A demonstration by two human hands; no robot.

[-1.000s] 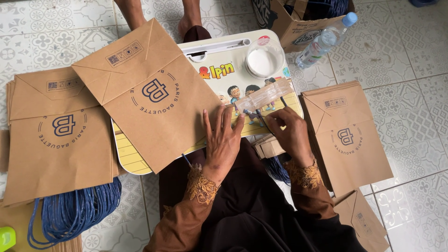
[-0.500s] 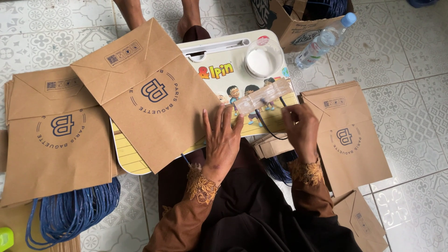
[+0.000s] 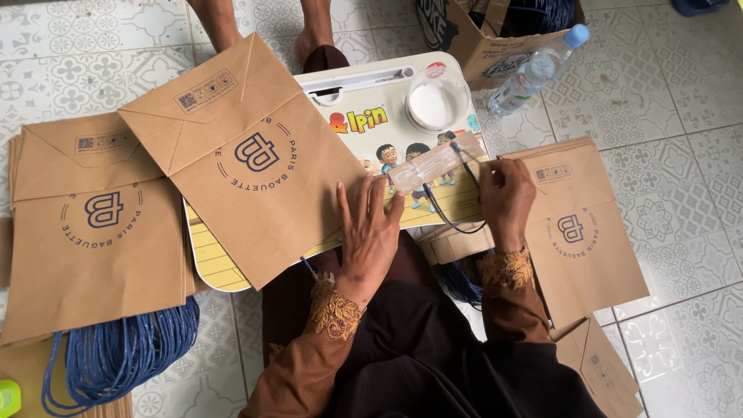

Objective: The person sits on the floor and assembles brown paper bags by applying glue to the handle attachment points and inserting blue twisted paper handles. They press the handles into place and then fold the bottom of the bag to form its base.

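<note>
My left hand lies flat, fingers spread, on the tray beside the bag. My right hand, pinching the cord, has drawn it rightward off the strip, so a loop now hangs free.

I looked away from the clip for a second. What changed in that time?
The right hand drew back rightward from the paper strip, pulling the dark cord into a loop. The left hand stayed flat on the brown paper bag; the glue cup is unmoved.
</note>
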